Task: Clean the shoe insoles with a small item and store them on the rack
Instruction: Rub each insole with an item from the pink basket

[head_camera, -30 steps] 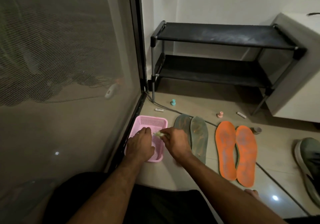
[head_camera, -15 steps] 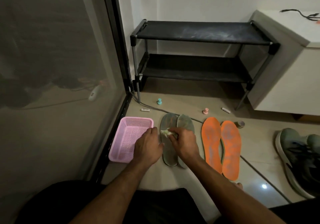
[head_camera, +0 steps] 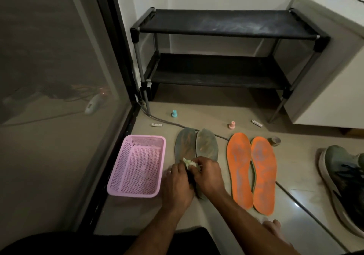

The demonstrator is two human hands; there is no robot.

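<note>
To your left a pink perforated basket (head_camera: pixel 137 166) sits on the tiled floor (head_camera: pixel 206 117), just beside a dark-framed glass door (head_camera: pixel 59 77). Farther back you can see a small teal plug-shaped piece (head_camera: pixel 174 113) and a pink one (head_camera: pixel 231 125), each standing upright, with two white batteries (head_camera: pixel 156 125) (head_camera: pixel 257 123) lying near them. A thin grey cable (head_camera: pixel 163 121) runs across the floor. A small brown roll (head_camera: pixel 274 141) lies to the right, a dark sneaker (head_camera: pixel 342 184) sits at the right edge, and a white cabinet (head_camera: pixel 334 67) stands behind it.
</note>
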